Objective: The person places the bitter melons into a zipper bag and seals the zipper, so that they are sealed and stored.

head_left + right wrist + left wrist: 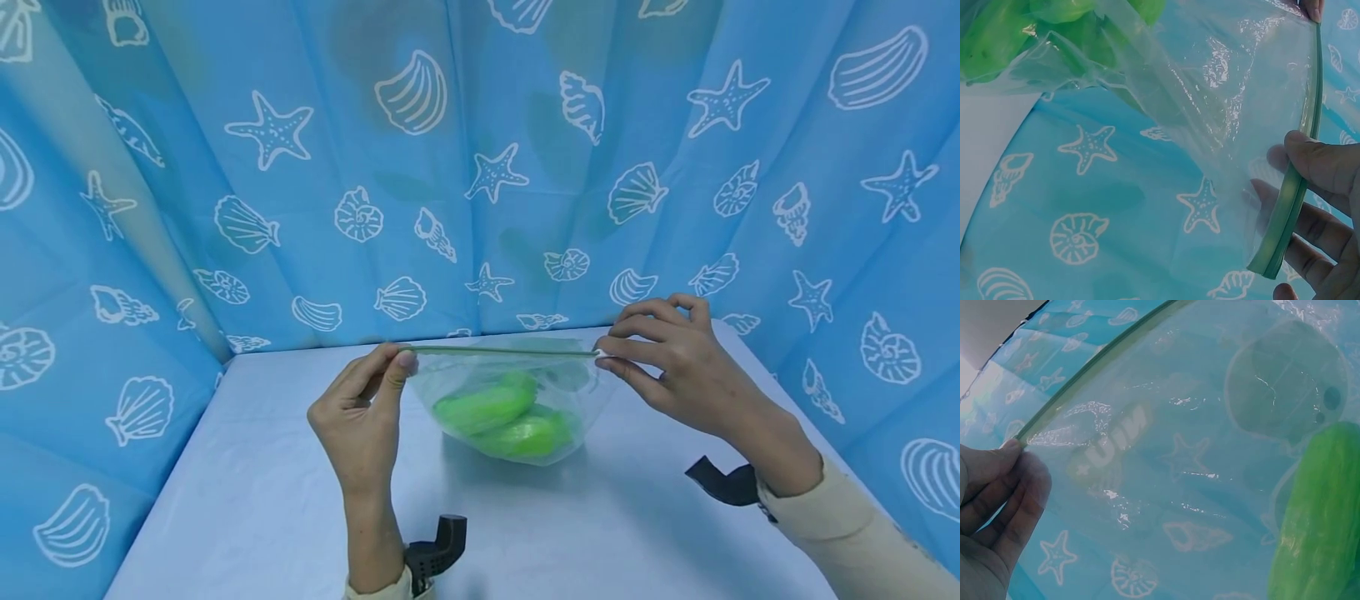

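A clear zip bag (592, 392) with a green zip strip (502, 351) along its top hangs between my two hands. Inside lie bright green, long, ridged things (487, 404), like vegetables. My left hand (363, 412) pinches the left end of the strip between thumb and fingers; the left wrist view shows this hand (997, 506) at the bag's corner. Near the strip's other end, my right hand (1319, 194) pinches it between thumb and forefinger, the remaining fingers spread behind. The strip is drawn straight, and printed marks (1116, 440) show through the plastic.
Below the bag is a table (247, 492) with a white cover, shadowed under the bag. Blue curtains (315, 208) with white shell and starfish prints stand behind the table and on both sides. Black wrist mounts (438, 546) sit on both forearms.
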The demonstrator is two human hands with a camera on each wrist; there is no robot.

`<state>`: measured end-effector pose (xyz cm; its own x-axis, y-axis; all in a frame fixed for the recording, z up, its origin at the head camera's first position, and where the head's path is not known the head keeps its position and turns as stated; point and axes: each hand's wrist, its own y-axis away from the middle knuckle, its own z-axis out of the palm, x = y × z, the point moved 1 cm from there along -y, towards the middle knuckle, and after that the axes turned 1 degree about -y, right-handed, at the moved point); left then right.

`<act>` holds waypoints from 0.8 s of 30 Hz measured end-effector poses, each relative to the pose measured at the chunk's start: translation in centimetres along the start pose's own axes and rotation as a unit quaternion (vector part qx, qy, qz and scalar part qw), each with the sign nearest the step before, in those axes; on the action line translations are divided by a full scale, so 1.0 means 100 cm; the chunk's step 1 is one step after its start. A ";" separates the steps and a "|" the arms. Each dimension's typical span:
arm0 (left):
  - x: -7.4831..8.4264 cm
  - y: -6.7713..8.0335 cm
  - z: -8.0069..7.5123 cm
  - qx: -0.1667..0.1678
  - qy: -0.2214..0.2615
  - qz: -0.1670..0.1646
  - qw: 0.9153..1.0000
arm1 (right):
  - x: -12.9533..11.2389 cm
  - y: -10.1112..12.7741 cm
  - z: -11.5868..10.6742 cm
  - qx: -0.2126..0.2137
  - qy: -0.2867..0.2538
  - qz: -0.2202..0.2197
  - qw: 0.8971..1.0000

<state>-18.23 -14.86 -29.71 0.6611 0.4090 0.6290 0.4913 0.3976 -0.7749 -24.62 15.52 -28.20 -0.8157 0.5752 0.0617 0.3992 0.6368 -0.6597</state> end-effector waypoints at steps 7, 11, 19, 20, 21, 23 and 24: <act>-0.001 0.000 0.000 -0.002 -0.009 -0.003 1.000 | 0.002 0.004 0.001 0.008 -0.001 -0.006 1.000; -0.001 -0.001 0.000 0.000 -0.009 0.001 1.000 | 0.003 0.004 0.001 0.011 0.002 -0.012 1.000; -0.001 0.001 -0.002 0.003 -0.012 -0.002 1.000 | 0.004 0.009 -0.001 -0.012 0.021 -0.001 1.000; -0.001 0.001 -0.002 0.003 -0.012 -0.003 1.000 | 0.005 0.010 0.000 -0.008 0.020 -0.002 1.000; -0.001 0.001 -0.002 0.004 -0.012 -0.003 1.000 | 0.005 0.011 0.000 -0.004 0.020 -0.003 1.000; -0.001 0.001 -0.002 0.005 -0.012 -0.002 1.000 | 0.005 0.012 0.000 0.000 0.020 -0.002 1.000; -0.001 0.001 -0.002 0.005 -0.011 -0.002 1.000 | 0.005 0.013 0.001 0.001 0.021 0.000 1.000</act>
<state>-18.11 -15.03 -29.83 0.6463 0.4258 0.6332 0.4874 0.4081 -0.7719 -24.53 16.64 -29.09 -0.7979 0.5956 0.0927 0.3980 0.6360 -0.6612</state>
